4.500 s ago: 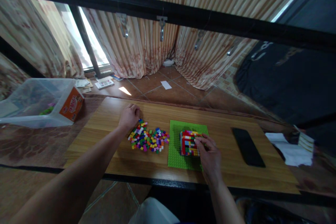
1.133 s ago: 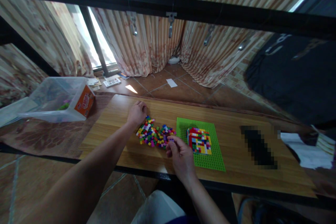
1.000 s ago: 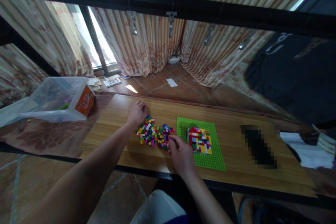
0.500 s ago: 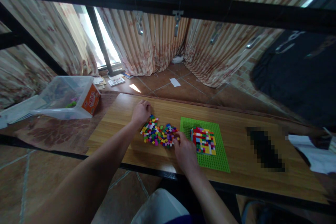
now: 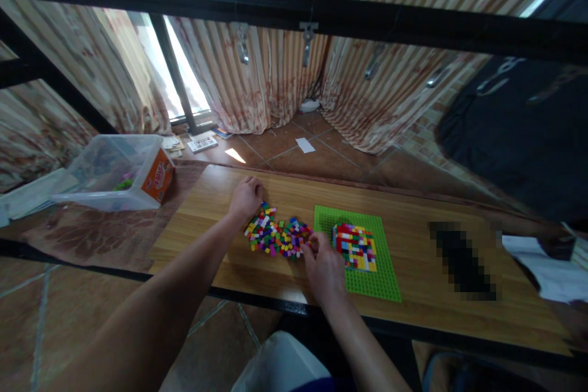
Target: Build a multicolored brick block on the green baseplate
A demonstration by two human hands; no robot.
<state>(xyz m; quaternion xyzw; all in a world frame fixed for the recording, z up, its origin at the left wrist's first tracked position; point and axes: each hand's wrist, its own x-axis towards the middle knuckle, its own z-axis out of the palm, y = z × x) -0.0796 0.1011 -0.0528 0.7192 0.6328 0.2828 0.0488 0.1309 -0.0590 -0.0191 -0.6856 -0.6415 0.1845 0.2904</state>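
Note:
A heap of small coloured bricks (image 5: pixel 278 236) lies on the wooden table (image 5: pixel 413 294). To its right a green baseplate (image 5: pixel 367 278) carries a block built of many-coloured bricks (image 5: pixel 356 247). My left hand (image 5: pixel 247 196) rests curled in a loose fist at the heap's far left edge, touching the table. My right hand (image 5: pixel 324 266) sits at the heap's right edge, between heap and baseplate, fingers pinched together at the bricks; what they hold is too small to make out.
A dark flat thing (image 5: pixel 462 260), blurred out, lies on the table right of the baseplate. A clear plastic bin (image 5: pixel 113 171) with an orange label stands off the table's left end. White paper (image 5: pixel 546 263) lies at the far right. A black bar (image 5: pixel 294 9) crosses overhead.
My right hand left the built block on the baseplate, moved left to the brick heap and has dipped its fingers into the heap's right edge. The left hand has stayed put.

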